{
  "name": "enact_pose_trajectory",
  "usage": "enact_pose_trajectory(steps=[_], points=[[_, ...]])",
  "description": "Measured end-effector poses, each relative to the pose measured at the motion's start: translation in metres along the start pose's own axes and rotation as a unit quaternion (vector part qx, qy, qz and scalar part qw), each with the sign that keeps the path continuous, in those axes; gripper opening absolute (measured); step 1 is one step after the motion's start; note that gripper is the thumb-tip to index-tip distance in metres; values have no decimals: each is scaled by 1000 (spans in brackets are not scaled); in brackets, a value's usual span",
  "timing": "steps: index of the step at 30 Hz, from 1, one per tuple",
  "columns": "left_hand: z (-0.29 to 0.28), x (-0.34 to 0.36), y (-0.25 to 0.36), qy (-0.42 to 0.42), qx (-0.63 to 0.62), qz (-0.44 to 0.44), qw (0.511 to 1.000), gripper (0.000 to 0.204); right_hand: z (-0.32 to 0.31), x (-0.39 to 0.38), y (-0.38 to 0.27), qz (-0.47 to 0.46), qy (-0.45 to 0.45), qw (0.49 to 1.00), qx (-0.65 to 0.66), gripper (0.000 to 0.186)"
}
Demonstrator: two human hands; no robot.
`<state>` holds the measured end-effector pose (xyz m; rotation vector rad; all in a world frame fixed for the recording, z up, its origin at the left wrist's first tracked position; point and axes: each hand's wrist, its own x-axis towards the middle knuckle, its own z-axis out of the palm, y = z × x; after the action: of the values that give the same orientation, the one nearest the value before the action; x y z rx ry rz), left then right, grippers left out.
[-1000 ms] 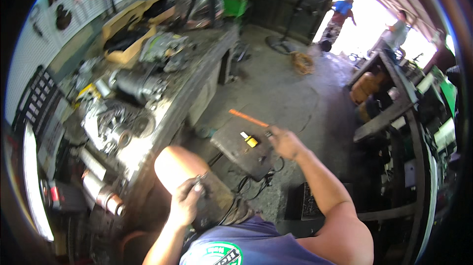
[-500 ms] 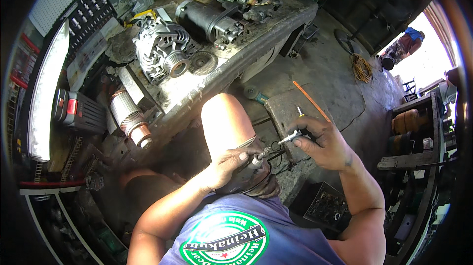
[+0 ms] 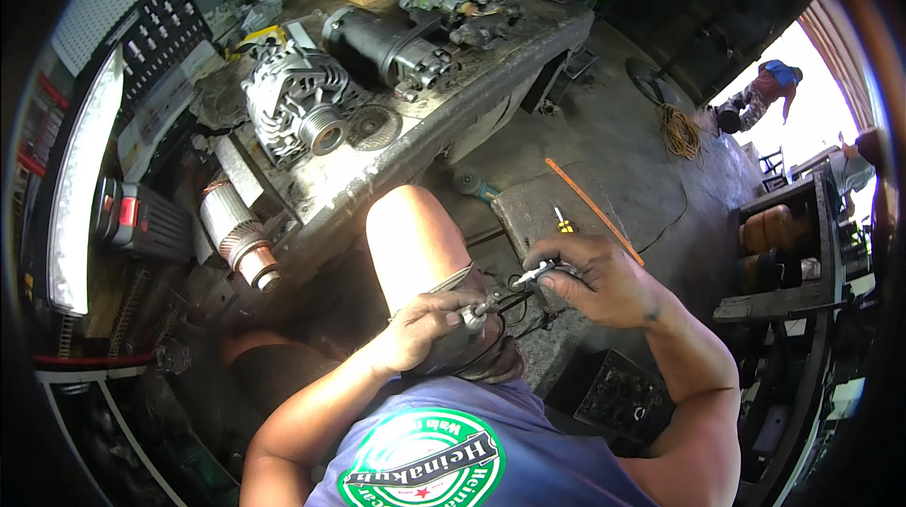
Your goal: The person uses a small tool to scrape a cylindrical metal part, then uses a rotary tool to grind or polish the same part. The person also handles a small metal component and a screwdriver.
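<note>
My left hand [image 3: 427,323] is closed round a small metal part with a round head [image 3: 475,318], held over my lap. Its kind I cannot make out. A little farther right, my right hand [image 3: 604,285] pinches a small pale metal fitting [image 3: 537,273] between thumb and fingers. The fitting's tip points toward the left hand's part, and the two are apart. Just beyond the right hand lies a screwdriver with a yellow handle [image 3: 563,221], beside a long thin orange strip [image 3: 595,212]. My bare knee [image 3: 412,229] rises behind the left hand.
On the workbench [image 3: 377,163] stand an alternator [image 3: 291,101], a black starter motor [image 3: 373,43] and a toothed disc [image 3: 375,127]. A copper-wound armature [image 3: 236,233] lies at left. An angle grinder [image 3: 475,188] rests on the floor. A person [image 3: 769,92] bends in the far doorway.
Both hands have shifted slightly left with their parts, and the right hand has turned the fitting's tip downward a little. The screwdriver shows more fully. The person in the doorway has moved.
</note>
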<state>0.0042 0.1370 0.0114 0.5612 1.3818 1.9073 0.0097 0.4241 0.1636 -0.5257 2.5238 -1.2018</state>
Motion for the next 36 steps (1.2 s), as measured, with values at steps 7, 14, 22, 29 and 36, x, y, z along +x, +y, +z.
enact_pose_trajectory(steps=[7, 14, 22, 29, 36], points=[[5, -2, 17, -52, -48, -27, 997, 63, 1, -1, -7, -49, -34, 998, -30, 27], [0, 18, 28, -49, 17, -11, 999, 37, -7, 5, -14, -80, -48, 994, -62, 25], [10, 17, 17, -45, 54, 33, 997, 37, -8, 19, -11, -127, -58, 985, -106, 27], [6, 13, 9, -47, 13, -6, 999, 41, -6, 28, -9, -150, -99, 975, -131, 30], [3, 17, 14, -60, 29, -11, 998, 38, -6, 30, -9, -151, -89, 976, -132, 32]])
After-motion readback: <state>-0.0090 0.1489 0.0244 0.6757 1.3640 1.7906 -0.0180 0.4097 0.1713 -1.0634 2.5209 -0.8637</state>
